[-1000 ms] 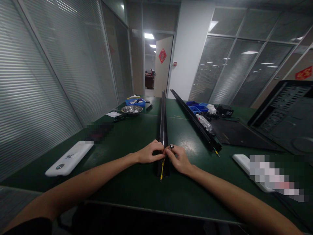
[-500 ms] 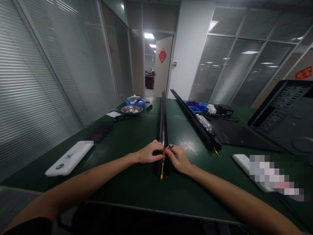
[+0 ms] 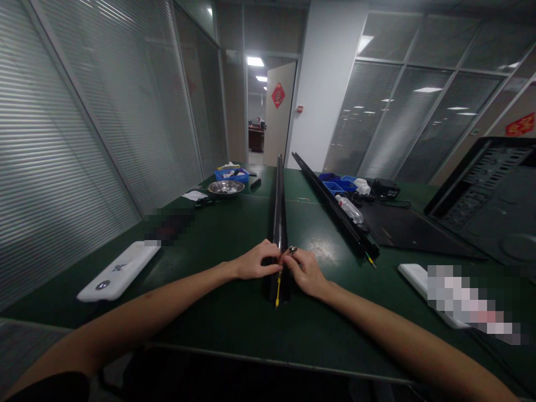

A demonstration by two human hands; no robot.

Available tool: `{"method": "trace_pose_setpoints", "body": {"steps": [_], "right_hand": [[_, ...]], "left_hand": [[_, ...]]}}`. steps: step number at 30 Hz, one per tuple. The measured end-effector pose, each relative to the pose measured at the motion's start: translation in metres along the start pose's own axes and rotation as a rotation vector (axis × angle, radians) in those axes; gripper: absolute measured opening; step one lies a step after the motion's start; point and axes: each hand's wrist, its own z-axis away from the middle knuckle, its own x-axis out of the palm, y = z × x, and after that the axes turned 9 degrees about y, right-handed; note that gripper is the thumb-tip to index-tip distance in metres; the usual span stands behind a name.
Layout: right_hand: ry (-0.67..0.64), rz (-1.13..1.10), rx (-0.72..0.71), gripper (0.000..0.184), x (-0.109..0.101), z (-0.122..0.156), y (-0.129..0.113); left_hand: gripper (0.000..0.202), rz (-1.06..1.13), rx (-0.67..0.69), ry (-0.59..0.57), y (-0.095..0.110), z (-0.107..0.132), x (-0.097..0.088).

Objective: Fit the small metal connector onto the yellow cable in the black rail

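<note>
A long black rail (image 3: pixel 279 206) lies down the middle of the green table (image 3: pixel 226 312), running away from me toward the door. Both my hands meet over its near end. My left hand (image 3: pixel 255 262) curls its fingers against the rail's left side. My right hand (image 3: pixel 304 271) pinches at the rail's top from the right, with a small shiny metal part (image 3: pixel 292 249) at its fingertips. A yellow wire (image 3: pixel 277 289) hangs out of the rail's near end just below my hands.
A second black rail (image 3: pixel 335 206) lies at a slant to the right, with a plastic bottle (image 3: pixel 349 209) and blue bins (image 3: pixel 337 183) beside it. A metal bowl (image 3: pixel 225 188) and another blue bin (image 3: pixel 231 174) stand at the back left. White flat devices (image 3: pixel 119 271) lie on both sides.
</note>
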Motion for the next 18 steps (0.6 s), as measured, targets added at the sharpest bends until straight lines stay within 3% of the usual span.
{"method": "trace_pose_setpoints", "body": {"steps": [18], "right_hand": [[0.001,0.010,0.001,0.031,-0.0001,0.0005,-0.0014]], "left_hand": [[0.027,-0.007,0.025,0.000,-0.0009,0.0000,0.0005]]}}
